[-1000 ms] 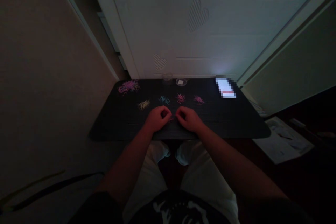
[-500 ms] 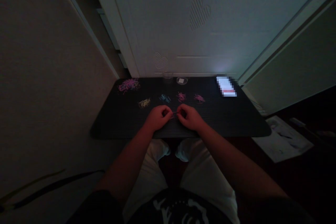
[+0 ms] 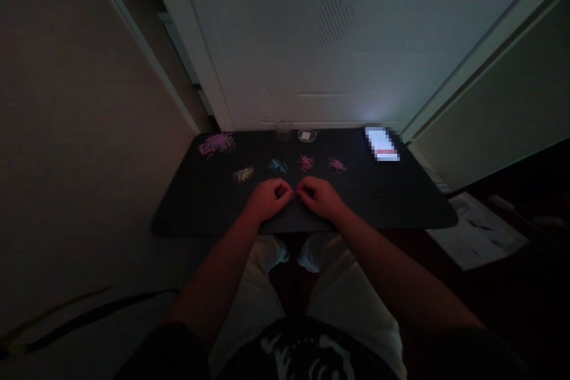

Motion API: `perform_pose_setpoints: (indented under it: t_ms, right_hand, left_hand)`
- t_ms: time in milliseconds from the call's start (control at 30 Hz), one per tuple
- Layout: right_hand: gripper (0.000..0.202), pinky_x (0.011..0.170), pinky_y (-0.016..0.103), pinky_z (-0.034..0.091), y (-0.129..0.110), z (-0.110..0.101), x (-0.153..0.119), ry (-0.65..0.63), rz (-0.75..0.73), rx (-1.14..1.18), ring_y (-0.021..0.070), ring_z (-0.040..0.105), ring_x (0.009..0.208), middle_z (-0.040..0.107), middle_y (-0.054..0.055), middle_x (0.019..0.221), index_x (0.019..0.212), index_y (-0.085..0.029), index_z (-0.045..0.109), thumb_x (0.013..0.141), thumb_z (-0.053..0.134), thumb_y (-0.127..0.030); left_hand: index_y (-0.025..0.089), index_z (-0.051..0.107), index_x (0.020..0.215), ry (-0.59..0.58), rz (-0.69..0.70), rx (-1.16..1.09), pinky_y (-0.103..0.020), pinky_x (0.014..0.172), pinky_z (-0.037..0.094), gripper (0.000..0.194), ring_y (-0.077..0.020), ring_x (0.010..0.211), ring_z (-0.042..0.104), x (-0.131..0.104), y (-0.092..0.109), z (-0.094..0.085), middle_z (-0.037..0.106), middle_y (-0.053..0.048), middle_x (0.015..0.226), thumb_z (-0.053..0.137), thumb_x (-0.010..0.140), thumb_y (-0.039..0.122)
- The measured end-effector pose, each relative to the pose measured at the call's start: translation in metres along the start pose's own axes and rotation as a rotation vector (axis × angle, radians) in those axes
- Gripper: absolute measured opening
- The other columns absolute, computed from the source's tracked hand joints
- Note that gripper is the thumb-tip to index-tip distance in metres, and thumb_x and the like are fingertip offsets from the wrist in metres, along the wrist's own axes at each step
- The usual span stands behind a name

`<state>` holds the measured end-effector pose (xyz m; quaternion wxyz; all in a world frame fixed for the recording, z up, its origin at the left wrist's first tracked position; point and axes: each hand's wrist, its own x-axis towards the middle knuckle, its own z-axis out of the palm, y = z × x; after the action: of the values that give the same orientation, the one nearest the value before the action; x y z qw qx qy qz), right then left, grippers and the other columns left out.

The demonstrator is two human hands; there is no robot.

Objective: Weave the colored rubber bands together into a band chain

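Two bare hands work close together over the near half of the bench [image 3: 392, 199]. Left hand [image 3: 267, 199]: fingers curled, thumb and fingertips closed to a pinch. Right hand [image 3: 322, 197]: same posture, mirrored, its fingertips just beside those of the left. Pinched between them is a small pinkish strand [image 3: 294, 193]; light is poor and its exact shape cannot be told.

Four small piles stand in a loose row beyond the hands: yellow pile [image 3: 243, 175] at left, nearest the left hand, then blue pile [image 3: 278, 166], pink pile [image 3: 306, 163] and, rightmost, purplish-pink pile [image 3: 336, 165]. One larger mixed pile [image 3: 216, 145] occupies the far left corner. At the far edge, a clear tub [image 3: 282, 131] stands beside a round lid [image 3: 313, 137] bearing a white square [image 3: 306, 136]. A lit phone [image 3: 383, 145] lies at far right.
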<state>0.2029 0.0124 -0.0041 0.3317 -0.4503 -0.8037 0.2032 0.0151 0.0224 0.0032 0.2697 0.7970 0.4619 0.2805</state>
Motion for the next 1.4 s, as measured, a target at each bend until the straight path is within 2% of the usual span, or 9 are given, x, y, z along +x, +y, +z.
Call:
perform_pose_setpoints:
  t_ms: [267,400,700,1233,1400]
  right_hand:
    - [0.005,0.059,0.022,0.033,-0.0043,-0.0028,0.0001,-0.096,0.002,0.015,0.0108,0.048,0.063,0.056,-0.001,0.07,0.079,-0.018,0.057,0.075,0.057,-0.021]
    - [0.004,0.059,0.023,0.033,-0.0041,-0.0019,0.0011,-0.077,0.033,-0.011,0.011,0.047,0.063,0.055,-0.001,0.068,0.075,-0.018,0.056,0.076,0.053,-0.017]
    - [0.002,0.058,0.022,0.033,0.0002,0.0012,0.0006,-0.019,0.059,0.02,0.0108,0.047,0.062,0.054,-0.001,0.068,0.075,-0.017,0.056,0.076,0.055,-0.019]
    - [0.003,0.055,0.022,0.033,0.0008,0.0011,0.0025,-0.012,0.102,0.057,0.0098,0.047,0.059,0.053,-0.002,0.065,0.073,-0.017,0.056,0.072,0.055,-0.015]
    - [0.005,0.054,0.021,0.034,-0.0002,0.0002,0.0027,0.0,0.111,0.072,0.0097,0.047,0.057,0.053,-0.002,0.064,0.074,-0.017,0.055,0.071,0.053,-0.014]
  left_hand:
    - [0.017,0.063,0.079,-0.02,0.033,0.043,-0.024,0.06,0.041,0.014,-0.0127,0.067,0.056,-0.0002,-0.0002,0.0008,0.064,-0.001,0.075,0.055,0.077,0.028]
    - [0.017,0.063,0.079,-0.018,0.027,0.063,-0.024,0.061,0.041,0.016,-0.0131,0.068,0.055,0.0003,-0.0006,0.001,0.064,-0.001,0.074,0.055,0.078,0.03]
    - [0.017,0.064,0.08,-0.02,0.018,0.028,-0.024,0.061,0.041,0.017,-0.0127,0.067,0.056,0.0003,-0.0002,0.0014,0.065,-0.001,0.075,0.055,0.079,0.031]
    - [0.017,0.063,0.08,0.0,-0.025,-0.001,-0.024,0.06,0.042,0.018,-0.0121,0.065,0.056,0.0001,0.0004,-0.0001,0.065,-0.001,0.073,0.055,0.079,0.033]
    - [0.017,0.063,0.079,0.039,-0.035,-0.007,-0.024,0.06,0.043,0.016,-0.0121,0.064,0.056,0.0,-0.0002,0.0,0.064,-0.001,0.072,0.055,0.078,0.031]
